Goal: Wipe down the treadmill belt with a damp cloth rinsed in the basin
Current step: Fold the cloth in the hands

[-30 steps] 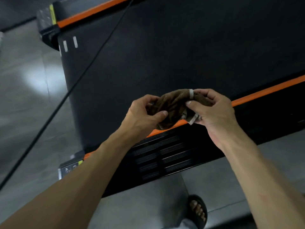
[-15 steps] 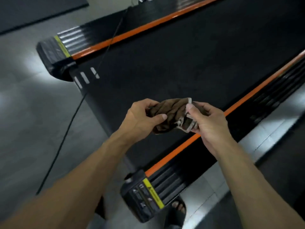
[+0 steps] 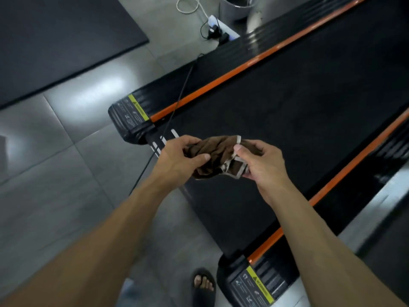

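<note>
Both bare forearms reach forward, left hand [image 3: 179, 159] and right hand [image 3: 262, 165] curled, thumbs pinching inward.

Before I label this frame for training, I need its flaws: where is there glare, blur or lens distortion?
Head view: bright glare patches on the floor tiles; the near side rail is smeared by motion blur at the right edge; wide-angle bending curves the treadmill belt; both hands and the brown cloth are fairly sharp.

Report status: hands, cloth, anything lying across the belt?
Left hand and right hand both grip the brown cloth, bunched, held above the treadmill belt. Black cable crosses the belt's rear corner.
</note>
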Demonstrator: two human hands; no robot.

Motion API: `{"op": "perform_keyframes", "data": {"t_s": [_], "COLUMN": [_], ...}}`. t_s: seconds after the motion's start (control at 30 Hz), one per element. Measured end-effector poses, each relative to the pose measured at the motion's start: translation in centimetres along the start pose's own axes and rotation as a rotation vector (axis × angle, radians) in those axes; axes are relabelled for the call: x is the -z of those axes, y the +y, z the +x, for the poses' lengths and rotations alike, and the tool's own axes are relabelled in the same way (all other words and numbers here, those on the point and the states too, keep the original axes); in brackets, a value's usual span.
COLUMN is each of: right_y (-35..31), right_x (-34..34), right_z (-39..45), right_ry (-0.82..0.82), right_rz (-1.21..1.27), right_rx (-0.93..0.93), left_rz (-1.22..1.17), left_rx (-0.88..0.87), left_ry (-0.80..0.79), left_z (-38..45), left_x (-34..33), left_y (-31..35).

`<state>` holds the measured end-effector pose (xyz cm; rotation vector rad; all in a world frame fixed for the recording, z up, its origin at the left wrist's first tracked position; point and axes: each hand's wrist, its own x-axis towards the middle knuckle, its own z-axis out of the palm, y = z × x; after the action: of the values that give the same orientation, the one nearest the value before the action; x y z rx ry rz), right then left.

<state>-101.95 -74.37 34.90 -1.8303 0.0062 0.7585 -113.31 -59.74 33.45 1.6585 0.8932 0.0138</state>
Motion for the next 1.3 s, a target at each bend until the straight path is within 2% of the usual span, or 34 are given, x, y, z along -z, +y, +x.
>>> {"op": "perform_keyframes", "data": {"t_s": [0.27,0.43,0.57,0.93,1.1,1.3], "right_y": [-8.8,-13.4,-16.0,-22.6,-27.0,-32.7], "right_x": [-14.9,-26.2,-31.9,-39.9,-40.6,-40.7], "right_z": [5.5,9.8,14.3,32.4,40.1,52.6], "right_ry": [0.105,0.113,0.139,0.258,0.302,0.437], "right_rz": [-0.036,0.013,0.024,0.117,0.104,0.130], "right_rx": [0.000,0.013,0.019,-0.069,-0.106,-0.094], "left_rz": [-0.014,0.054,0.058,0.165,0.182,0.194], "left_rx": [-0.070,-0.035,-0.027,-0.008,-0.019,-0.090], "left_ry": [-0.118,-0.109,-0.127,-0.192,-0.267,-0.392], "left_z": [10.7,18.2,24.3,45.3,54.7,69.1], "left_x": [16.2,26.9,32.2,37.2,37.9,37.4], "left_y": [1.8,1.7,2.3,6.6,9.8,15.0]}}
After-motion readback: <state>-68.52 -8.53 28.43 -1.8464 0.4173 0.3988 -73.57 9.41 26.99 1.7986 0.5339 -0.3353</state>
